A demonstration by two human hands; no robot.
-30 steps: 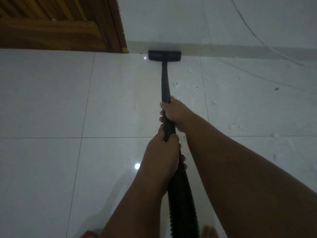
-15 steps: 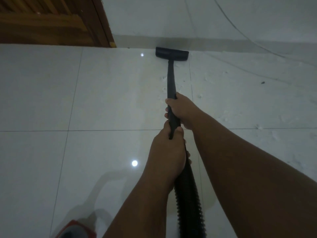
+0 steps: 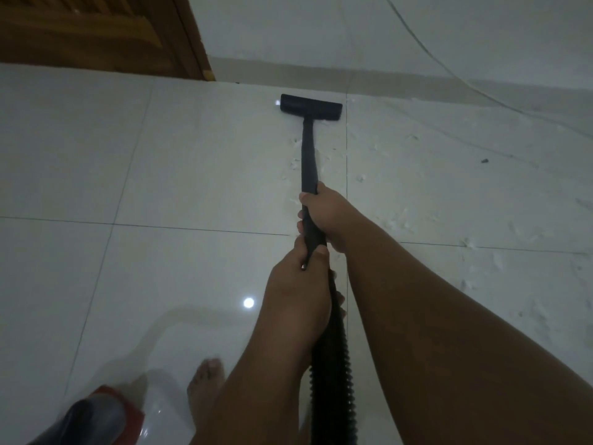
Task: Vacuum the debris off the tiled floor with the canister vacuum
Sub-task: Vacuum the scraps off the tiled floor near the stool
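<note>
While both my hands wrap the black wand (image 3: 308, 155), I'm looking down on glossy white floor tiles (image 3: 192, 175) split by thin dark grout lines. My right hand (image 3: 327, 216) curls round the wand higher in the frame; my left hand (image 3: 298, 284) grips just below it, where the ribbed hose (image 3: 332, 380) begins. The floor head (image 3: 310, 107) sits flat at upper centre, near the pale skirting (image 3: 321, 72). White flecks of debris (image 3: 401, 220) litter the tiles on the right. A wooden door (image 3: 96, 33) fills the upper left, and a thin cable (image 3: 449, 69) trails across the upper right. Lower left: the red canister (image 3: 99, 415) and my bare foot (image 3: 203, 390).
</note>
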